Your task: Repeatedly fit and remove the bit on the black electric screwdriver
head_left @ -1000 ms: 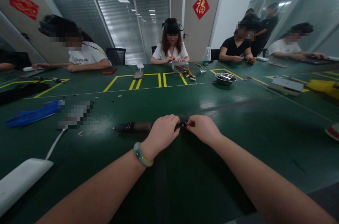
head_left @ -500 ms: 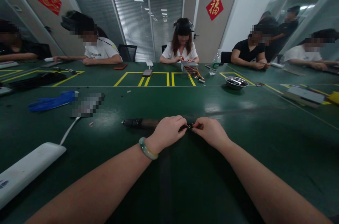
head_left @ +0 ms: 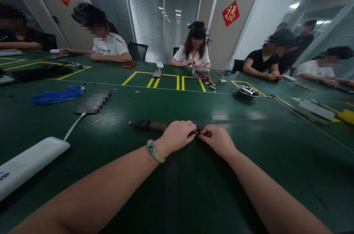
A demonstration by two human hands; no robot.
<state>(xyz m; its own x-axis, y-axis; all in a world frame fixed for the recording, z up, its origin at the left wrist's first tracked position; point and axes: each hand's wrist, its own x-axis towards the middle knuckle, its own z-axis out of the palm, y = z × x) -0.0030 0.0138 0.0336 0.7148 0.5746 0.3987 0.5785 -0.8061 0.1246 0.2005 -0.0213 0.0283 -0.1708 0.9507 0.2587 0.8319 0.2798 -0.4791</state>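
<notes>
mostly the view is filled by a wide dark green table (head_left: 276,152) with a dull shine and yellow tape lines across its far half. on it, right in front of the person, lies a long dark tool (head_left: 149,126), round like a thick pen, black at its left end and brownish along the body, lying flat and pointing left to right. the left hand (head_left: 177,136) is curled closed over the tool's right end, a pale green bracelet (head_left: 155,151) on its wrist. the right hand (head_left: 218,140) is narrowed to a pinch on a small dark piece (head_left: 197,132) at that same end, its fingertips just beside those of the left hand; the piece is too small to tell its shape.

the table's near edge is hidden under the forearms. to the left, a white block (head_left: 30,160) with a white cord sits near the left forearm, and a blue glove (head_left: 56,95) lies further back, both well apart from the hands. to the right and further back, a metal bowl (head_left: 247,92) stands well apart from the right hand. other people sit along the far side, away from the tool.
</notes>
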